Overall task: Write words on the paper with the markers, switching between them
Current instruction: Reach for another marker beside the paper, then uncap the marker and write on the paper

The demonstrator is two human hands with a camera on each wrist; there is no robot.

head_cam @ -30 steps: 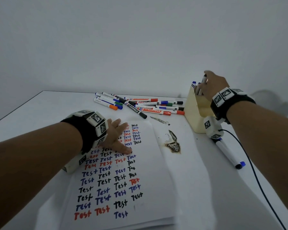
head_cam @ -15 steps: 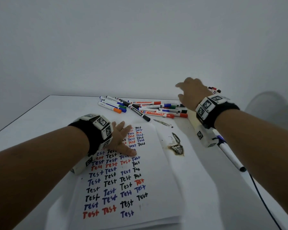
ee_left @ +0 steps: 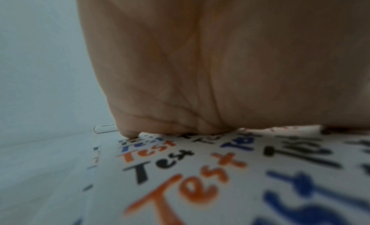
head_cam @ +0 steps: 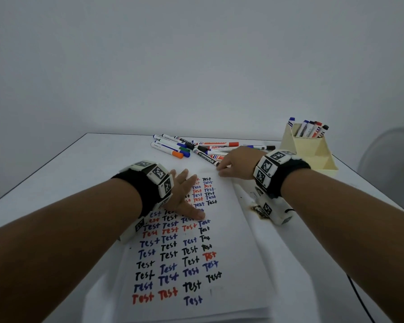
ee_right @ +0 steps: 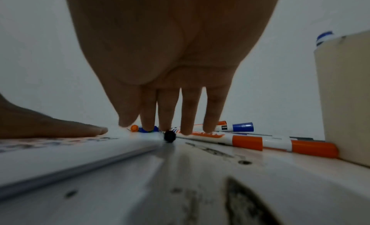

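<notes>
Head view: left hand (head_cam: pixel 184 194) flat, fingers straight, pinning paper (head_cam: pixel 222 252); right hand (head_cam: pixel 237 163) empty, fingers extended, nearer black-capped marker (head_cam: pixel 205 157); right wrist view: marker's cap end (ee_right: pixel 169 135) pointing back at fingertips (ee_right: pixel 166 127), long axis running away.

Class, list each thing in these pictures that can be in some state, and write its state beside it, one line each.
left hand: open, flat, pressing on the paper
right hand: open, fingers straight, reaching down at the loose markers, gripping none
paper: flat stack, covered with "Test" in black, blue, orange
loose markers: lying on the table, capped
black-capped marker: lying under the fingertips
holder: upright, markers standing inside
</notes>
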